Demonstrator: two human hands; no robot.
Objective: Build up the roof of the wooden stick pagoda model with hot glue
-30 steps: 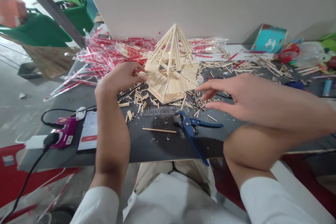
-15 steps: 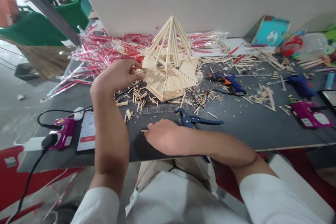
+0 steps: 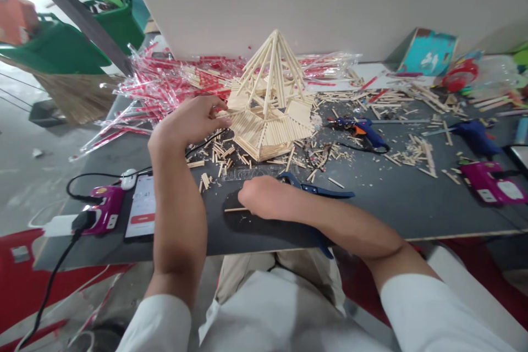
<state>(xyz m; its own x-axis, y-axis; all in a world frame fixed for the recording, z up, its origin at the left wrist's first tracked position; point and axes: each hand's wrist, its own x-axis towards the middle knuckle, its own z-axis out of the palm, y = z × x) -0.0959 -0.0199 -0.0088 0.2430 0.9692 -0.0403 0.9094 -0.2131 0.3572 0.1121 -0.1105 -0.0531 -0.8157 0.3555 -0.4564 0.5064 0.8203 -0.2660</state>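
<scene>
A model of pale wooden sticks [image 3: 264, 135], with a slatted base and a cone of sticks rising above it, stands on the dark table. At its left edge my left hand [image 3: 192, 121] has thumb and fingers closed on the rim. My right hand [image 3: 266, 198] hovers low over the table in front of the model, fingers curled under and mostly hidden. A thin wooden stick [image 3: 235, 209] lies by its fingertips, one end covered by the hand. Just beyond my right hand are blue-handled cutters [image 3: 325, 191], partly covered by it, and a clear ruler [image 3: 237, 173].
Stick offcuts [image 3: 223, 151] litter the table around the model. A blue glue gun [image 3: 369, 133] lies to the right, another [image 3: 474, 135] farther right. Red-and-clear wrappers [image 3: 152, 88] pile up at back left. A phone [image 3: 140, 209] and a purple power socket [image 3: 108, 209] sit at left.
My right hand has moved slightly right and up from the stick, and more of the stick shows now. My left hand stays at the model's edge. The view has shifted slightly.
</scene>
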